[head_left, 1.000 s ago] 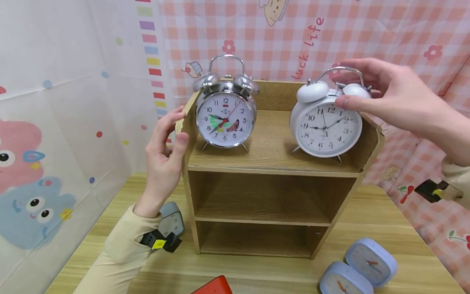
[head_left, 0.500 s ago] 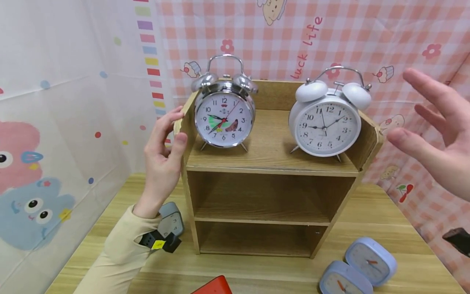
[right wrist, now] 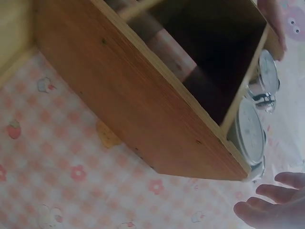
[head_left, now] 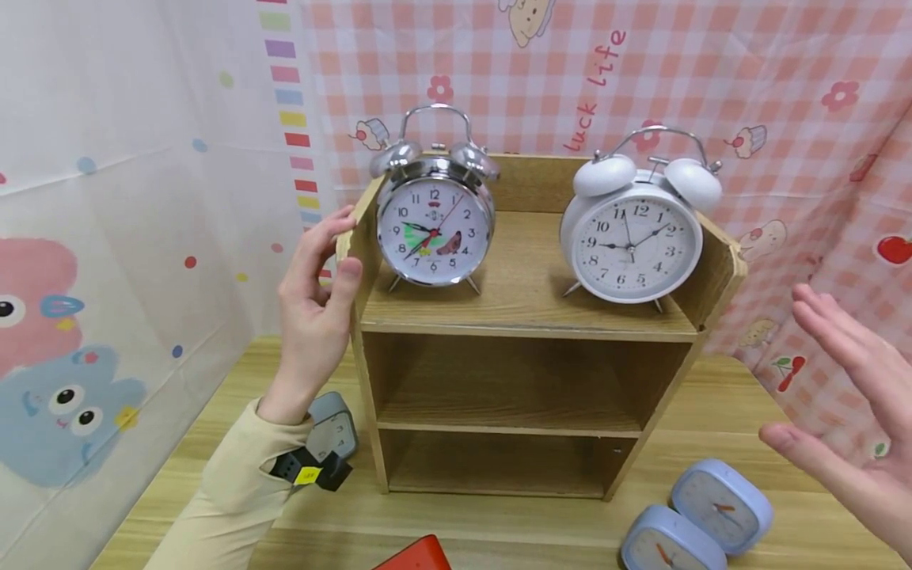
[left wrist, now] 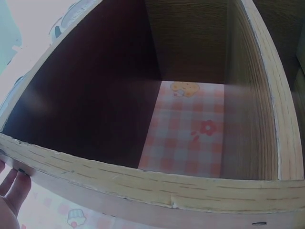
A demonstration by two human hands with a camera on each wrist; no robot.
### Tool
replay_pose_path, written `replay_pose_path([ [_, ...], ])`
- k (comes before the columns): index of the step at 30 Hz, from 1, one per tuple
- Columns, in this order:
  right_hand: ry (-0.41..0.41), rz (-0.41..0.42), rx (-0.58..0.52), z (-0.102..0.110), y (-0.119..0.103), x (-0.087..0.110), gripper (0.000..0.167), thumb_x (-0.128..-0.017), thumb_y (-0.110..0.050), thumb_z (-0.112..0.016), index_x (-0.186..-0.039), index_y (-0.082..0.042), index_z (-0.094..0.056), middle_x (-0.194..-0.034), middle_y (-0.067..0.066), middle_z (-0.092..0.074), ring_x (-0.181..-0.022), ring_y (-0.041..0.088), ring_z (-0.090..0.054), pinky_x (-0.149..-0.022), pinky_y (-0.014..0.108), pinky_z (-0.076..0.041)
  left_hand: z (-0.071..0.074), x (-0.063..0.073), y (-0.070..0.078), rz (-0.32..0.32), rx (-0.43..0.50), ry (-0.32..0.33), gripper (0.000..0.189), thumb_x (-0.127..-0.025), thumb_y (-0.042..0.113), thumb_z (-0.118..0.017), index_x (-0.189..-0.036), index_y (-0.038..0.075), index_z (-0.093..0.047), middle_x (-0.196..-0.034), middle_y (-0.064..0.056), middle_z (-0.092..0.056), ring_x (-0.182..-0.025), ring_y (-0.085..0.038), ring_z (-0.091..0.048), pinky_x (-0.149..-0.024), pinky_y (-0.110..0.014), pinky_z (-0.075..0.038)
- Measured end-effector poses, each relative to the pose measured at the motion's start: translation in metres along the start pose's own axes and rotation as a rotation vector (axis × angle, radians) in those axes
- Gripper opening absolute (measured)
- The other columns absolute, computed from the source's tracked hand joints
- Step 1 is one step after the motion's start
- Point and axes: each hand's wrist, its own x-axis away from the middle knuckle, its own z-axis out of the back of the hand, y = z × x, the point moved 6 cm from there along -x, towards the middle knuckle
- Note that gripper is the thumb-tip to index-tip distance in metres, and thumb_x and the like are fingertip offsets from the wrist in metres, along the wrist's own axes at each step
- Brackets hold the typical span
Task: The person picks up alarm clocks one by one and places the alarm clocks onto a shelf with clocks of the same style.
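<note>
My left hand (head_left: 313,309) grips the upper left side panel of a small wooden shelf (head_left: 530,327), thumb in front and fingers behind. On the shelf's top board stand two twin-bell alarm clocks. The silver alarm clock (head_left: 435,229) is at the left, close to the gripped panel. At the right, the white alarm clock (head_left: 634,245) leans back slightly, its handle upright. My right hand (head_left: 855,419) is off to the right of the shelf, fingers extended, holding nothing. In the right wrist view its fingers (right wrist: 276,193) appear below the white clock's bells.
Two light blue square clocks (head_left: 721,507) lie at the front right of the table (head_left: 556,538). A grey-blue clock (head_left: 335,427) sits behind my left wrist. A red object (head_left: 416,556) pokes in at the bottom edge. Patterned cloth (head_left: 527,95) hangs close behind and beside the shelf.
My right hand has let go of the white alarm clock, moved right, then dropped lower. The white clock stays on the shelf, and my left hand keeps its grip.
</note>
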Motion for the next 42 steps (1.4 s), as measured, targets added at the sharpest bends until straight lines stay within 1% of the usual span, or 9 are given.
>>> replay_pose_path([
  [2,0.012,0.053,0.020,-0.009,-0.032,0.001,0.090,-0.089,-0.052,-0.081,-0.145,0.013,-0.053,-0.163,0.014,-0.050,-0.159,0.016,-0.039,-0.131,0.020,-0.025,0.000,0.000,0.000,-0.001,-0.004,-0.002,0.065,-0.103,0.053,-0.060,-0.138,-0.001,-0.059,-0.153,-0.009,-0.059,-0.128,-0.013,-0.061,-0.053,-0.014,-0.040],
  [5,0.042,0.121,0.011,-0.016,-0.039,0.013,0.095,-0.091,-0.061,-0.073,-0.142,0.017,-0.054,-0.162,0.008,-0.052,-0.156,0.012,-0.042,-0.130,0.021,-0.027,-0.001,0.000,-0.001,-0.003,-0.013,-0.008,0.066,-0.103,0.055,-0.060,-0.139,-0.001,-0.059,-0.153,-0.008,-0.059,-0.129,-0.013,-0.061,-0.053,-0.013,-0.040],
  [14,0.006,0.163,0.112,-0.030,-0.030,0.051,0.095,-0.095,-0.064,-0.067,-0.138,0.020,-0.055,-0.164,0.003,-0.049,-0.158,0.011,-0.039,-0.129,0.017,-0.027,0.000,0.001,-0.001,-0.003,-0.016,-0.005,0.064,-0.103,0.052,-0.060,-0.138,-0.001,-0.059,-0.153,-0.006,-0.060,-0.129,-0.012,-0.061,-0.051,-0.013,-0.039],
  [20,-0.102,0.139,0.146,-0.036,-0.005,0.081,0.097,-0.095,-0.067,-0.064,-0.140,0.018,-0.054,-0.168,0.003,-0.043,-0.162,0.010,-0.032,-0.130,0.015,-0.021,0.001,0.001,0.001,-0.001,-0.012,0.002,0.059,-0.104,0.049,-0.061,-0.138,0.000,-0.060,-0.152,-0.007,-0.061,-0.128,-0.012,-0.062,-0.051,-0.014,-0.039],
  [25,-0.218,-0.003,0.172,-0.047,0.014,0.109,0.101,-0.070,-0.037,-0.098,-0.148,0.008,-0.053,-0.170,0.002,-0.040,-0.163,0.004,-0.025,-0.126,0.007,-0.017,0.002,0.001,0.001,-0.003,-0.005,0.011,0.060,-0.104,0.049,-0.061,-0.138,0.000,-0.060,-0.152,-0.007,-0.061,-0.127,-0.013,-0.062,-0.050,-0.014,-0.038],
  [27,-0.260,-0.045,0.191,-0.052,0.019,0.119,0.112,-0.054,-0.023,-0.102,-0.151,0.004,-0.052,-0.171,-0.001,-0.039,-0.163,0.000,-0.022,-0.124,0.004,-0.015,0.002,0.001,0.001,-0.002,-0.002,0.014,0.060,-0.104,0.049,-0.062,-0.138,-0.001,-0.060,-0.152,-0.006,-0.061,-0.127,-0.013,-0.063,-0.050,-0.014,-0.037],
  [29,-0.276,-0.041,0.190,-0.058,0.023,0.129,0.112,-0.052,-0.021,-0.102,-0.150,0.003,-0.053,-0.170,-0.002,-0.039,-0.162,-0.002,-0.022,-0.124,0.003,-0.016,0.002,0.001,0.001,0.000,-0.004,0.014,0.061,-0.103,0.050,-0.061,-0.138,-0.001,-0.059,-0.152,-0.005,-0.061,-0.126,-0.013,-0.063,-0.050,-0.014,-0.037],
  [36,-0.222,0.142,0.141,-0.075,0.041,0.155,0.085,-0.095,-0.063,-0.068,-0.137,0.011,-0.062,-0.165,0.002,-0.048,-0.159,0.005,-0.033,-0.128,0.012,-0.021,0.003,0.001,0.002,-0.003,-0.009,0.018,0.064,-0.103,0.052,-0.061,-0.138,-0.001,-0.059,-0.152,-0.007,-0.061,-0.126,-0.013,-0.063,-0.049,-0.015,-0.036],
  [42,-0.354,0.267,0.050,-0.083,0.061,0.169,0.080,-0.104,-0.057,-0.057,-0.156,0.002,-0.046,-0.175,-0.005,-0.028,-0.162,0.001,-0.023,-0.127,0.009,-0.016,0.001,0.001,-0.001,-0.002,-0.030,0.001,0.067,-0.103,0.055,-0.059,-0.139,-0.001,-0.058,-0.153,-0.007,-0.060,-0.125,-0.011,-0.062,-0.051,-0.014,-0.037],
])
